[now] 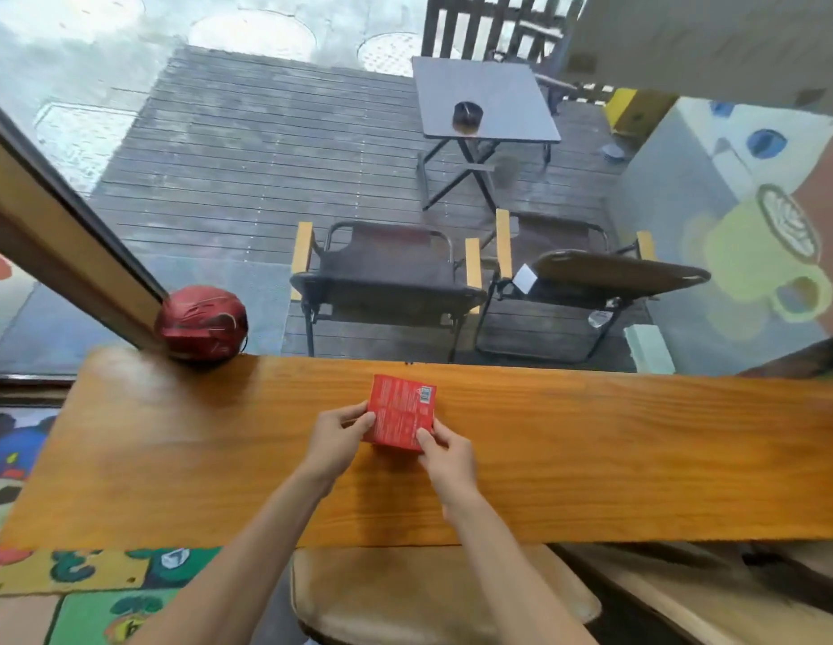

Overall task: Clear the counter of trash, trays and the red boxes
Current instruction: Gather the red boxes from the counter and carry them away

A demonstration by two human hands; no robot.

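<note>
Both hands on the red box now, mid table, box sitting near the far edge. Left hand pinches its left side, fingers curled w/ thumb on top. Right hand grips the near right corner, fingers bent round it. Red helmet sits at the table's far left end, well apart from the box.

The wooden counter lies bare to the right of the red box, and bare to the left as far as the red helmet, which sits at the far left edge against the slanted window frame. The glass behind the far edge blocks any reach outward. A stool stands under the near edge.
</note>
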